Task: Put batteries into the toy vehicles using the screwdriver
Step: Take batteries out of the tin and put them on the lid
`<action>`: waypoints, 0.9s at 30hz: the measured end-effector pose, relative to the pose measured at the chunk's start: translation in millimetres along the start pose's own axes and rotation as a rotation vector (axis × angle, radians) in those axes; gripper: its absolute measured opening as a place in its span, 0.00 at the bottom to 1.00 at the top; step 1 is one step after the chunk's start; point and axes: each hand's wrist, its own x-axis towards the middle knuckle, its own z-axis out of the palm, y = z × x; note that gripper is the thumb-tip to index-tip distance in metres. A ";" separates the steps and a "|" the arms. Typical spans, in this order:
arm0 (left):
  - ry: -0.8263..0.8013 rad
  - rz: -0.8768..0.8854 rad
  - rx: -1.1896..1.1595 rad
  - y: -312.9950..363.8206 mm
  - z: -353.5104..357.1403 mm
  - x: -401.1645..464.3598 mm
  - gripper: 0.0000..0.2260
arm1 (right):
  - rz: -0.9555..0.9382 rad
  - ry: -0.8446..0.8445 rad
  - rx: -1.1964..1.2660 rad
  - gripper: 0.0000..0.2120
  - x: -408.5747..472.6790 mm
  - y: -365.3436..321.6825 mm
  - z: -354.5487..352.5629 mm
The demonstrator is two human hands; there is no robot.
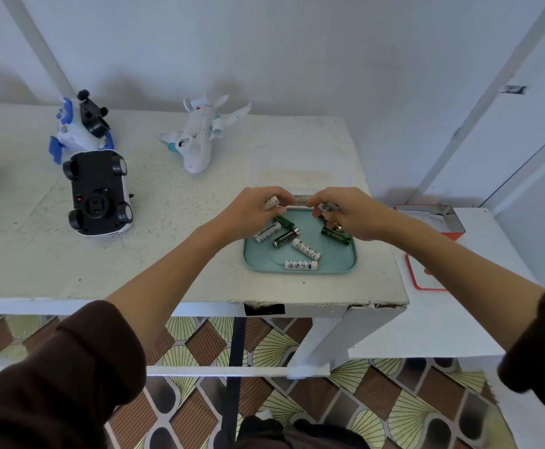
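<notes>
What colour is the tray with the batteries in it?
The tray is a pale teal green, seen in the head view.

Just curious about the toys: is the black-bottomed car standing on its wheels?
No, the toy car lies upside down on the table, wheels and black underside facing up.

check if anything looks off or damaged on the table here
Two things stand out. The toy car lies upside down, wheels and black underside up, left of the tray. The table's front edge is chipped and cracked below the tray. The batteries lie jumbled, but all inside the tray.
</notes>
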 end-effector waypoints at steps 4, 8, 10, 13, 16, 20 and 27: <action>0.042 0.008 -0.029 6.5 -2.7 -1.1 0.06 | -0.082 0.029 -0.076 0.20 2.8 -2.6 8.7; 0.040 -0.060 0.064 12.7 -1.5 -3.3 0.07 | -0.116 0.033 -0.140 0.20 7.6 -2.8 18.6; -0.012 -0.089 0.061 14.6 -0.7 -5.2 0.10 | -0.104 0.043 -0.139 0.20 8.4 -3.4 19.6; -0.096 -0.112 0.033 16.1 -4.2 -11.2 0.09 | -0.072 0.101 -0.102 0.18 7.4 -4.3 17.0; -0.185 -0.108 -0.010 15.7 -10.7 -19.9 0.09 | 0.010 0.039 0.020 0.11 1.6 -7.4 10.1; -0.296 -0.058 0.131 16.7 -15.6 -26.6 0.08 | -0.016 -0.157 -0.101 0.08 -6.2 -9.4 9.1; -0.334 0.036 0.191 18.6 -17.1 -29.2 0.12 | -0.084 -0.026 -0.131 0.13 -10.4 -7.8 14.2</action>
